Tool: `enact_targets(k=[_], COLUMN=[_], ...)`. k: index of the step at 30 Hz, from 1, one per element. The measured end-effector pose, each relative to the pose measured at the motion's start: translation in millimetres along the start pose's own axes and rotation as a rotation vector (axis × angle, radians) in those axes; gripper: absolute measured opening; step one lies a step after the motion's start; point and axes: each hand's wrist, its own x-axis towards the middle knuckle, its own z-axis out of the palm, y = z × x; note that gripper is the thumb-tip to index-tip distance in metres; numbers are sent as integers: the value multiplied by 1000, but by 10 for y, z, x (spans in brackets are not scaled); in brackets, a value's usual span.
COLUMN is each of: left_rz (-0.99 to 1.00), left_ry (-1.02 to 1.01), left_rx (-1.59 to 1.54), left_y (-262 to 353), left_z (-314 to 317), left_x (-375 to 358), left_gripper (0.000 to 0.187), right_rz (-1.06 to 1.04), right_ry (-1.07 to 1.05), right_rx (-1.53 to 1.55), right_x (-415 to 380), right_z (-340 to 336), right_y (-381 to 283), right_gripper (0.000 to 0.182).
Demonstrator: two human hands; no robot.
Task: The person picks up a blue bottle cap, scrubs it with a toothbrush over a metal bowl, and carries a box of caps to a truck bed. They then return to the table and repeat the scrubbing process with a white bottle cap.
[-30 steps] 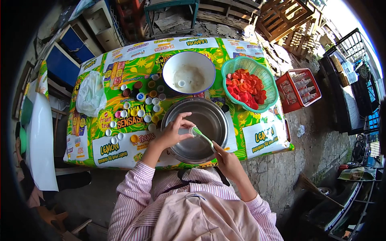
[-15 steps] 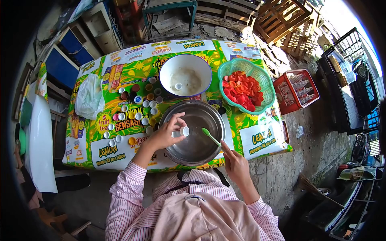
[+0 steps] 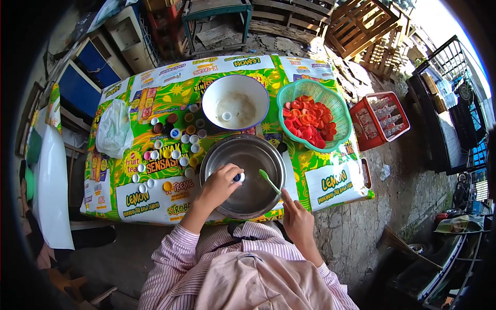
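Patterned tabletop (image 3: 323, 196), near edge: over the steel bowl (image 3: 256, 200), our left hand (image 3: 219, 185) grips a small cap (image 3: 239, 177), now more finger-covered, our right hand (image 3: 298, 222) a green brush (image 3: 270, 181).

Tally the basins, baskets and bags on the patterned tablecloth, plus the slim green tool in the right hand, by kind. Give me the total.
Round basins, one of steel and one of white enamel: 2
Green plastic mesh basket: 1
Crumpled translucent plastic bag: 1
Slim green tool in the right hand: 1
Total: 5
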Motion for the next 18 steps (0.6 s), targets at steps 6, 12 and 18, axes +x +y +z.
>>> enact_targets(k=[6, 12, 18], left_rz=[21, 47, 73], left_ry=[189, 270, 324], left_rx=[-38, -196, -199], left_y=[86, 163, 330], left_z=[57, 45, -122], left_x=[-49, -144, -180], left_gripper=[30, 30, 32], right_rz=[72, 73, 75], right_ry=[-6, 74, 62], right_rx=[6, 167, 173], right_x=[-97, -149, -194], right_z=[28, -83, -25], right_y=[-52, -111, -110], right_gripper=[47, 46, 46])
